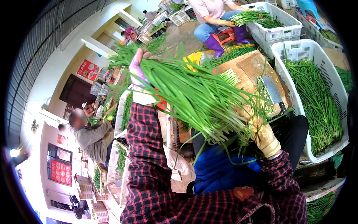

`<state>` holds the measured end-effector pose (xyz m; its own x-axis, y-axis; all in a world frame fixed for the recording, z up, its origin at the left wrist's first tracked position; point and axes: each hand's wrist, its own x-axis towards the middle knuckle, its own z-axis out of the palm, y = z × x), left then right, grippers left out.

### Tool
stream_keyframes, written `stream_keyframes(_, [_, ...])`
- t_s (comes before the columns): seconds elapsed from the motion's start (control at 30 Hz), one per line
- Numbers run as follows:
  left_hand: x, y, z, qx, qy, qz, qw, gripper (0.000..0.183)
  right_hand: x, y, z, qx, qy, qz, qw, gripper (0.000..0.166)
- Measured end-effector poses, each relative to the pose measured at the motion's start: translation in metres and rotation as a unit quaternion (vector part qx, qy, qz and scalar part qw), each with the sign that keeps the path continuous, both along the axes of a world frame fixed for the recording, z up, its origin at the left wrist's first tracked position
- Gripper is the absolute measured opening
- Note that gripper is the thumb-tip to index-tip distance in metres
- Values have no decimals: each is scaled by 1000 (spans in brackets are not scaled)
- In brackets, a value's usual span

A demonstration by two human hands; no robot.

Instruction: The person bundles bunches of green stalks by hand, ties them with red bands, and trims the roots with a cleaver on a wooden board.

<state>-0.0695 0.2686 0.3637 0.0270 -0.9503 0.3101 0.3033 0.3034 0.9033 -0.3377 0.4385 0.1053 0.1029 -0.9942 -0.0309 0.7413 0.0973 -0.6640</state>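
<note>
A large bunch of long green leaves, probably garlic chives (190, 92), stretches between my hands. My gloved left hand (141, 67) is closed around its leafy upper end at the upper left. At the pale root end, my right hand (260, 133), in a cream glove, is closed on some loose stalks at the edge of the bunch. Behind the bunch lies a wooden board (246, 67) with cut pale stems (230, 77) and trimmings. A cleaver (271, 88) with a black handle rests flat on that board.
At the right, a white plastic crate (339, 112) holds more long greens. A co-worker (215, 16) in purple boots sits beyond the board by stacked crates (285, 32). Another person (93, 137) works at the left. Greens (212, 61) lie on the floor behind the board.
</note>
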Motion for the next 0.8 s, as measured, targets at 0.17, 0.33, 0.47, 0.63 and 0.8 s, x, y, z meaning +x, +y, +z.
stream_keyframes(0.17, [5,-15,-4,-8,40,-7,999,14,-48,24,-66,173,235,-68,954,36])
stream_keyframes(0.33, [52,-48,19,-8,36,55,998,16,-23,45,10,55,792,121,596,72])
stream_keyframes(0.47, [50,-63,15,-30,51,63,996,19,-1,2,57,-50,271,71,959,68])
stream_keyframes(0.63, [-20,-37,30,-27,13,119,992,23,11,-43,61,73,95,116,986,29])
stream_keyframes(0.8, [-11,-33,42,-33,-46,43,997,25,-14,-36,53,4,103,64,993,17])
